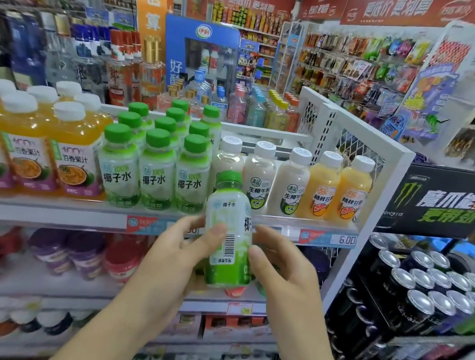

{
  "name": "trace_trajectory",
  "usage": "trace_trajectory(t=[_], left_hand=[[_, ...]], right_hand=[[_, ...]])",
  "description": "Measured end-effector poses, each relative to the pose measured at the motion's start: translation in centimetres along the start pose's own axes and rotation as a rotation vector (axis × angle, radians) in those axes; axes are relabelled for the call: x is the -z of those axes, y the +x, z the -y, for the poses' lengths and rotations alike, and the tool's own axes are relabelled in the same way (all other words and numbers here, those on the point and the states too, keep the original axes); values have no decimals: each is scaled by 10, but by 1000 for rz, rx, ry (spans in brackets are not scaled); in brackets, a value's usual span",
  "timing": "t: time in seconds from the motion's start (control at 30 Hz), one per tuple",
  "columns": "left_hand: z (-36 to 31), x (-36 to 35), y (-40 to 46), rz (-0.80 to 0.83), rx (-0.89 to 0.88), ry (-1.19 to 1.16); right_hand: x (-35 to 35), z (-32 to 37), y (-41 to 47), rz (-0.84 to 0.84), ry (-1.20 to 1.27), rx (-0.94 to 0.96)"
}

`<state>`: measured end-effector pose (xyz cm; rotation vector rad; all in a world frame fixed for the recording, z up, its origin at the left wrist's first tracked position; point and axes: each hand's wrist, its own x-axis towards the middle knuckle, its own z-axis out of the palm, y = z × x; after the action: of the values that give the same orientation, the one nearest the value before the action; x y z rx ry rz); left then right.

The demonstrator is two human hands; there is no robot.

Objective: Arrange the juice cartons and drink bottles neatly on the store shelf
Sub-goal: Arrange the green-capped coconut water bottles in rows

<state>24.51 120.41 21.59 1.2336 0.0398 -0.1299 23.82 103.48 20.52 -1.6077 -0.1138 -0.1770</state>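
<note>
The person holds 1 green-capped clear plastic coconut water bottle (230, 233) upright between both hands, in front of the white shelf edge (73, 211). The left hand (182, 248) and right hand (276, 264) each curl around its sides.

Bright, even light, edges perhaps blurred

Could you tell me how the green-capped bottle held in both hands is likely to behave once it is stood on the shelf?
The green-capped bottle looks full, so probably hefty. Tall and narrow, it may tip if nudged. Its glossy label could feel slippery.
</note>
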Motion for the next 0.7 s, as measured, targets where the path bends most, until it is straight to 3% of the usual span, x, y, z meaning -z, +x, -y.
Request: trace_trajectory(t=[0.13,0.33,0.43,0.57,0.7], left_hand=[[1,6,-1,71,-1,-7],[2,12,-1,-5,-84,234],[-1,12,-1,-68,-97,203],[-2,14,1,-26,-67,129],[-9,23,1,61,-13,-34]], right_hand=[[-10,-2,0,114,80,-16],[-19,-2,-7,34,161,7],[-25,-3,-7,-45,68,33],[-27,-6,-8,-47,-24,72],[-21,-5,-4,8,51,76]])
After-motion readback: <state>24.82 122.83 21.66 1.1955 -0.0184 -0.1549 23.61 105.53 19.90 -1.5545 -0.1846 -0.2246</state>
